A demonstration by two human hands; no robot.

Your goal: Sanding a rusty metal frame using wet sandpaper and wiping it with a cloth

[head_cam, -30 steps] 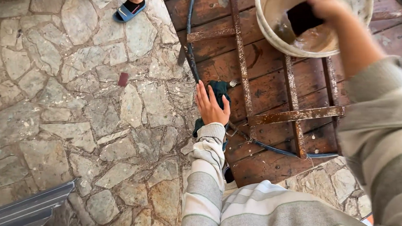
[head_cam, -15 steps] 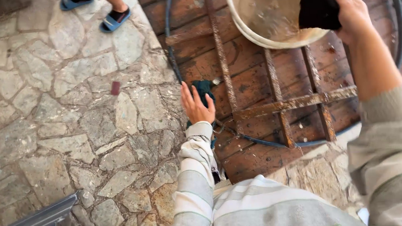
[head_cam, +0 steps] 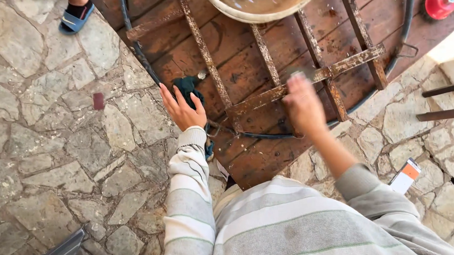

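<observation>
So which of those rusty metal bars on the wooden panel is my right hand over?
The crosswise bar, running between the long upright bars. Your right hand, blurred, sits over its middle; the long bars run up toward the bucket.

Wooden hatch (head_cam: 244, 63) (rusty-framed) carries bucket (head_cam: 261, 4), red cap (head_cam: 440, 3).

Bucket (head_cam: 261, 7) on wood panel (head_cam: 244, 63), rag (head_cam: 188, 88) left, paving (head_cam: 44, 144) further left.
</observation>
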